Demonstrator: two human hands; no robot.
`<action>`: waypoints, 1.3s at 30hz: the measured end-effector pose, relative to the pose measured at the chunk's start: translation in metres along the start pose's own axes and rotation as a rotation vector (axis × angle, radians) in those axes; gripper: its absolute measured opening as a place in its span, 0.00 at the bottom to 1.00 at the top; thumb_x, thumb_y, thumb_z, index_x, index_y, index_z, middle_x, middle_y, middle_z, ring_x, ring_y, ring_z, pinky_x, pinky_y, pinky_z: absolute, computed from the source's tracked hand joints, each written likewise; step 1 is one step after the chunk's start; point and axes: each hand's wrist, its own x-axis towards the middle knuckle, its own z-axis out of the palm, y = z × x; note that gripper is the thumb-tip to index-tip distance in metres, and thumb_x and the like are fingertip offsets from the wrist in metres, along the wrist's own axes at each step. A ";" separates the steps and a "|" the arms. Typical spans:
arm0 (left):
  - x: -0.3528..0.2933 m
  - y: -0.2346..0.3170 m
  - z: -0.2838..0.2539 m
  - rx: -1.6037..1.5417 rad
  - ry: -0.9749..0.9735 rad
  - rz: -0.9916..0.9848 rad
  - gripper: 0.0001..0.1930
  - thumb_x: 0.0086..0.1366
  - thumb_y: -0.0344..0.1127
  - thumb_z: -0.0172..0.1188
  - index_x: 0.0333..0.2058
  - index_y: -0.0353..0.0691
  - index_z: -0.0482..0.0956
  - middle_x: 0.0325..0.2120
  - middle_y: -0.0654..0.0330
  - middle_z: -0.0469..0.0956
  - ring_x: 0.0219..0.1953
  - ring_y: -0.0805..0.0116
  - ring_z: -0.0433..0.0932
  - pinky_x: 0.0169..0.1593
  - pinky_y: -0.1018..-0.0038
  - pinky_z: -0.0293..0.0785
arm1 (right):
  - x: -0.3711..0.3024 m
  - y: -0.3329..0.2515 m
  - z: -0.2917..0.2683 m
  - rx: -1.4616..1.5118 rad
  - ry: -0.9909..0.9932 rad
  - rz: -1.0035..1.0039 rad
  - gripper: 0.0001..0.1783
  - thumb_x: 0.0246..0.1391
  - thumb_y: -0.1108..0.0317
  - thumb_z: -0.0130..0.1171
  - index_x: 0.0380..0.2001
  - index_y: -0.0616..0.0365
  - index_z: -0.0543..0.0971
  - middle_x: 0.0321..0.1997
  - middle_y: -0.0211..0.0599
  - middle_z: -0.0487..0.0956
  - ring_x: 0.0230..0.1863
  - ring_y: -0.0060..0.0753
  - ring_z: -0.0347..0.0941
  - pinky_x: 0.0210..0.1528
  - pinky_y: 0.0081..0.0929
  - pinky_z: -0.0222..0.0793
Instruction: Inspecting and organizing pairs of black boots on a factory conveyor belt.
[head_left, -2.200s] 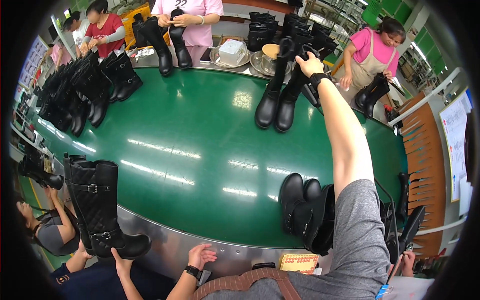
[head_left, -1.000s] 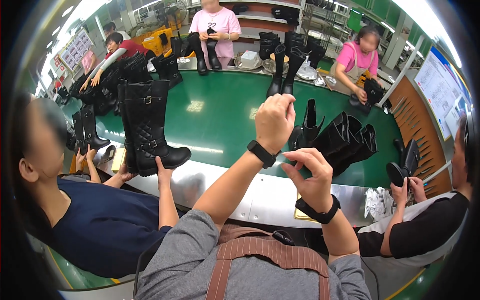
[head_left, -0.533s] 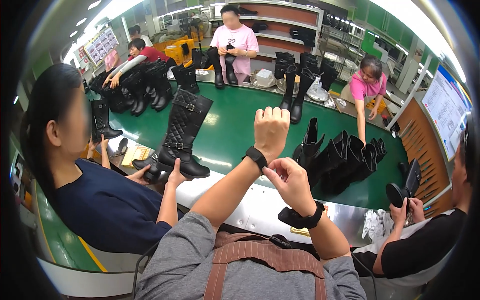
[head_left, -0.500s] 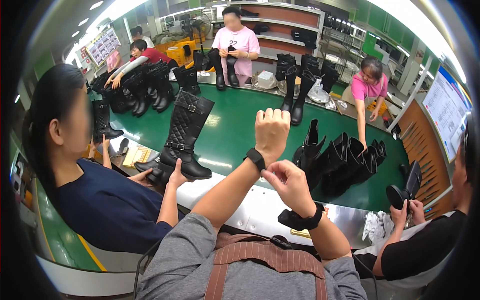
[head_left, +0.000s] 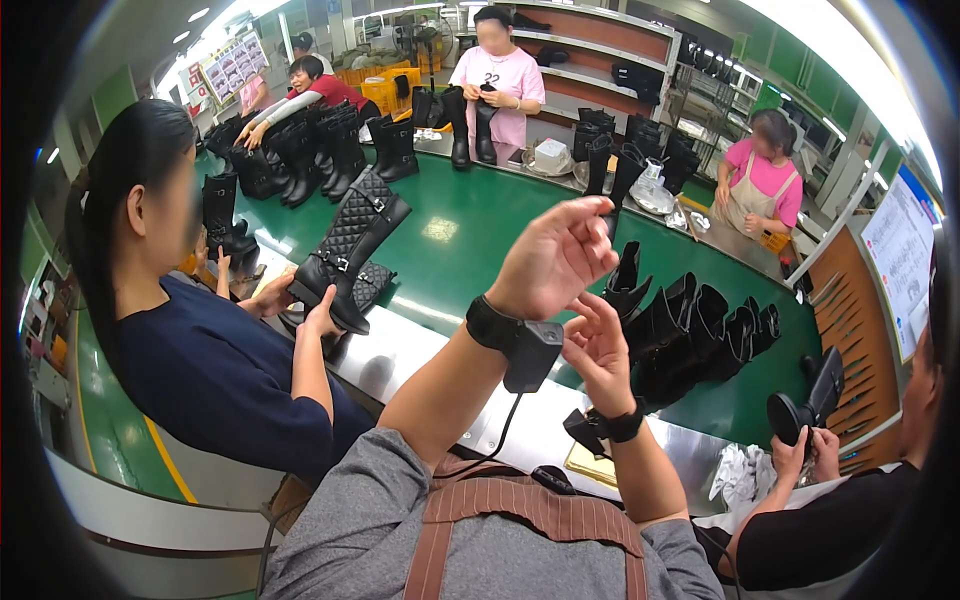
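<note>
My left hand (head_left: 560, 255) is raised above the green table, palm turned up, with its fingers loosely bent and apart and nothing in them. A black strap circles its wrist and carries a small black box-shaped device (head_left: 535, 356), from which a cable runs down. Just right of that device is my right hand (head_left: 598, 350), fingers spread and holding nothing; whether a fingertip touches the box I cannot tell. Another black strap with a device (head_left: 605, 426) sits on my right wrist. Closest to my hands on the table stand several tall black boots (head_left: 680, 325).
On my left a person holds a quilted black boot (head_left: 345, 250); on my right another holds a black boot (head_left: 812, 395). A metal ledge (head_left: 470, 400) borders the green table (head_left: 450, 235). White cloths (head_left: 742, 470) lie at right. More boots and several people are across the table.
My left wrist has turned, bringing its device into sight, and its fist has loosened. The fingers of my right hand have spread. At far right a person's arm has drawn back from the boots.
</note>
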 end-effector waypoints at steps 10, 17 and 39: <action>0.009 0.011 -0.013 -0.263 0.009 0.130 0.07 0.63 0.35 0.55 0.31 0.37 0.77 0.19 0.61 0.70 0.23 0.68 0.69 0.40 0.68 0.70 | -0.011 0.027 0.036 -0.072 -0.083 -0.147 0.41 0.51 0.86 0.59 0.67 0.55 0.59 0.53 0.35 0.74 0.51 0.27 0.73 0.54 0.30 0.68; 0.021 0.016 -0.010 -0.327 0.132 0.248 0.06 0.65 0.32 0.58 0.29 0.38 0.74 0.18 0.63 0.68 0.22 0.72 0.66 0.36 0.72 0.68 | 0.014 0.024 0.022 -0.073 -0.161 0.016 0.34 0.49 0.83 0.63 0.61 0.56 0.67 0.55 0.30 0.73 0.57 0.24 0.69 0.58 0.32 0.65; 0.001 -0.026 -0.032 0.007 0.224 0.281 0.06 0.64 0.34 0.65 0.32 0.47 0.75 0.19 0.70 0.69 0.22 0.79 0.67 0.37 0.75 0.70 | -0.007 0.005 0.008 -0.290 -0.320 0.083 0.14 0.47 0.74 0.69 0.39 0.61 0.81 0.39 0.30 0.78 0.41 0.22 0.73 0.49 0.23 0.69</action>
